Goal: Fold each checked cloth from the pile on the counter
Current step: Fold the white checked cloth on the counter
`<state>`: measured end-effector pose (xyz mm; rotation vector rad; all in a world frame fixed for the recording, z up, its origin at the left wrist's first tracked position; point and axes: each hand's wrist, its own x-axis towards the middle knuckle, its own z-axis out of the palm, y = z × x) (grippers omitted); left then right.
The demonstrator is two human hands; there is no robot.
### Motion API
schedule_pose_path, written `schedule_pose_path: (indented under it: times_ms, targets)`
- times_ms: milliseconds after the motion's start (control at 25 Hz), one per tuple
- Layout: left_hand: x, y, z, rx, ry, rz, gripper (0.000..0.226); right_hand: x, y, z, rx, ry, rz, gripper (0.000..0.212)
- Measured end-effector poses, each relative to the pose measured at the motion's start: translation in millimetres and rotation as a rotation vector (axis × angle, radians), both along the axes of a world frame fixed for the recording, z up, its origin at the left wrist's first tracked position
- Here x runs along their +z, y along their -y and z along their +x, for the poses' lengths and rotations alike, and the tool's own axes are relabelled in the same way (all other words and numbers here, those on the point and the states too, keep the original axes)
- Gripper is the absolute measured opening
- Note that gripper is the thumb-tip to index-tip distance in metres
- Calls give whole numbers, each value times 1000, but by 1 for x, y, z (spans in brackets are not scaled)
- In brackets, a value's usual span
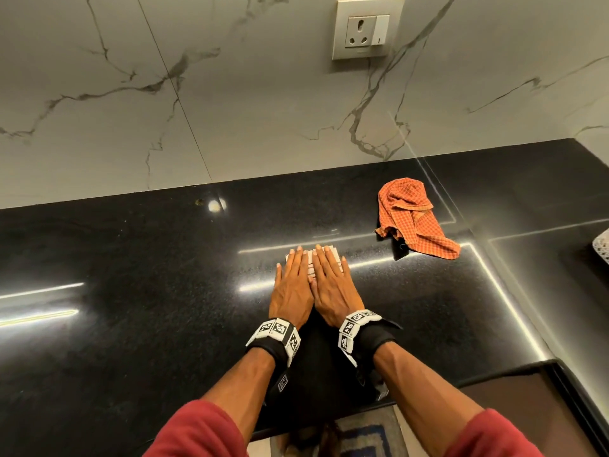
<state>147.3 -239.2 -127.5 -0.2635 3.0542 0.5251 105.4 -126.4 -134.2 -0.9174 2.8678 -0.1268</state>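
A small folded white checked cloth (333, 253) lies on the black counter (131, 291), mostly hidden under my palms. My left hand (291, 286) and my right hand (333, 286) lie flat side by side on it, fingers straight and pointing at the wall. Only the cloth's far edge, its corners and a strip between my hands show. An orange checked cloth (412, 219) lies crumpled and unfolded to the right, farther back, apart from both hands.
A marble-patterned wall with a socket (367, 28) rises behind the counter. The counter turns a corner at the right, where a white mesh object (602, 245) sits at the frame edge. The counter's front edge is near my forearms, with a rug (362, 437) below.
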Motion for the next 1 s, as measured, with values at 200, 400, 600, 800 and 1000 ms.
schedule_pose_path:
  times_ms: [200,400,600,800,1000]
  targets:
    - [1,13,4,52,46,-32,57,3,7,3,-259,102,-237,68]
    - [15,0,11,461,-119,527,54,11,2,4,-446,212,-386,65]
    - [25,-14,-12,700,144,1103,47,22,-15,7,-506,253,-615,52]
    - [47,-56,-38,456,131,1439,30,55,-57,-10,-862,293,-920,44]
    - [77,-175,-88,274,192,1646,37,74,-172,-31,-1263,500,-1511,63]
